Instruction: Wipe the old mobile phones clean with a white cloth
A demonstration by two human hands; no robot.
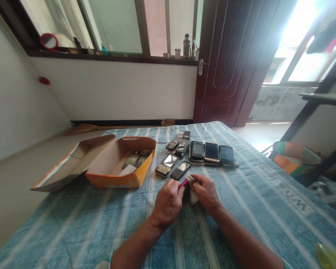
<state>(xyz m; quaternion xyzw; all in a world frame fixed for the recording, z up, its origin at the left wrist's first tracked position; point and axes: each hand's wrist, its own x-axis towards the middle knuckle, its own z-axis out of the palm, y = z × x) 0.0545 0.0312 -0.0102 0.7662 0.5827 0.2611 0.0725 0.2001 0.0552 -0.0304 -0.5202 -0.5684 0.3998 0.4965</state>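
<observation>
My left hand (169, 200) is closed around a slim magenta mobile phone (183, 184), seen nearly edge-on and mostly hidden by the fingers. A crumpled white tissue (193, 194) is pinched in my right hand (206, 192) and touches the phone's far end. Just beyond my hands lie a black keypad phone (180, 170) and a phone with gold keys (167, 165). Behind them, more keypad phones (182, 147) sit close together. To their right, touchscreen phones (212, 152) lie in stacks side by side.
An orange cardboard box (114, 180) stands open at the left, its lid (72, 164) folded out; several phones (137, 158) and something white lie inside. Striped blue cloth (100, 224) covers the surface. Beyond are a wall, a windowsill (114, 58) with small items, and a dark red door (226, 74).
</observation>
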